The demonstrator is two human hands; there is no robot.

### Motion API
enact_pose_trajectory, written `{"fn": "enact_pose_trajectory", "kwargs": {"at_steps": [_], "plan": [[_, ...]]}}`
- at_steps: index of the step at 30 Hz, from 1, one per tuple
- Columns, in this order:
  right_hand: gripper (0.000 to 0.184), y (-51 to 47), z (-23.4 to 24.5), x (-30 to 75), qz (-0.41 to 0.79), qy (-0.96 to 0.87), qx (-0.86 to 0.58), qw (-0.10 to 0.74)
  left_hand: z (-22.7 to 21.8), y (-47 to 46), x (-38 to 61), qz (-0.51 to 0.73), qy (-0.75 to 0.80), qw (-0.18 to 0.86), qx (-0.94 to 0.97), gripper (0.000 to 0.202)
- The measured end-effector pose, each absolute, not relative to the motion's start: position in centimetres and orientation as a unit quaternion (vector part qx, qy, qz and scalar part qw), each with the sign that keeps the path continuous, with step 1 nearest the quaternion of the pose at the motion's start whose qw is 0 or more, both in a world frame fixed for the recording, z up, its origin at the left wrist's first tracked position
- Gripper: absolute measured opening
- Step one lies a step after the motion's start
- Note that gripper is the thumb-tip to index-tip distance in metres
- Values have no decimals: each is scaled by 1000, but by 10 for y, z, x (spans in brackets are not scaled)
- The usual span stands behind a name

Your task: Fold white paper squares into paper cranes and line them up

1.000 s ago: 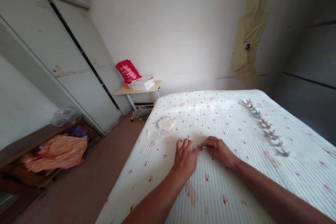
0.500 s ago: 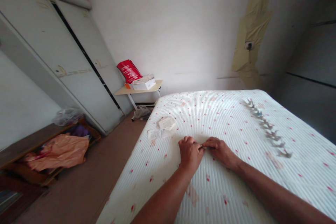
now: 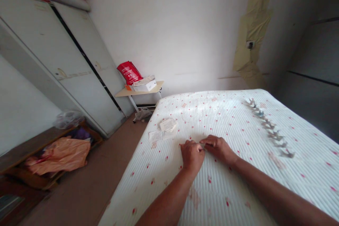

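My left hand [image 3: 192, 155] and my right hand [image 3: 217, 147] meet low over the mattress [image 3: 212, 190], fingers bent and pinched together. Between their fingertips shows a small greyish piece of folded paper [image 3: 202, 145], mostly hidden by the fingers. Beyond my left hand lie several printed paper pieces [image 3: 167, 125], overlapping in a loose pile. To the right of my right hand, a row of several folded paper cranes [image 3: 275, 135] runs away from me along the mattress.
Past the mattress a small table [image 3: 124, 92] carries a red bag [image 3: 129, 72] and a white box [image 3: 146, 85]. At left stand a pale wardrobe [image 3: 79, 74] and a low wooden bench [image 3: 29, 144] with an orange plastic bag [image 3: 62, 153]. A wall socket [image 3: 250, 45] is ahead.
My right hand has shifted slightly left and up, closer against my left hand. More of the small paper shows between the fingertips. The paper pile and the cranes lie as before.
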State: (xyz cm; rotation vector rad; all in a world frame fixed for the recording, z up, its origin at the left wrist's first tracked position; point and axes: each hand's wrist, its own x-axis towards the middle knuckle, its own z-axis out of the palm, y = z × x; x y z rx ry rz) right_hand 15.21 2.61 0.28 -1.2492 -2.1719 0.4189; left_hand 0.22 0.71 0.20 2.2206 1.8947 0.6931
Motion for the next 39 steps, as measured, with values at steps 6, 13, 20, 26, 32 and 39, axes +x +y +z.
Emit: {"fn": "enact_pose_trajectory", "kwargs": {"at_steps": [6, 13, 20, 26, 32, 39], "plan": [[19, 23, 11, 151, 77, -864, -445, 223, 4, 6, 2, 229, 632, 67, 737, 11], [20, 31, 7, 150, 103, -853, -469, 203, 5, 7, 4, 208, 637, 78, 739, 12], [22, 33, 8, 151, 120, -849, -483, 176, 6, 6, 1, 207, 623, 90, 749, 11], [23, 35, 14, 153, 141, -867, -449, 167, 8, 5, 0, 219, 618, 91, 750, 10], [19, 38, 21, 155, 151, -876, -439, 133, 8, 4, 0, 222, 619, 91, 748, 13], [17, 38, 26, 150, 104, -887, -437, 102, 6, 6, 3, 219, 610, 85, 756, 14]]}}
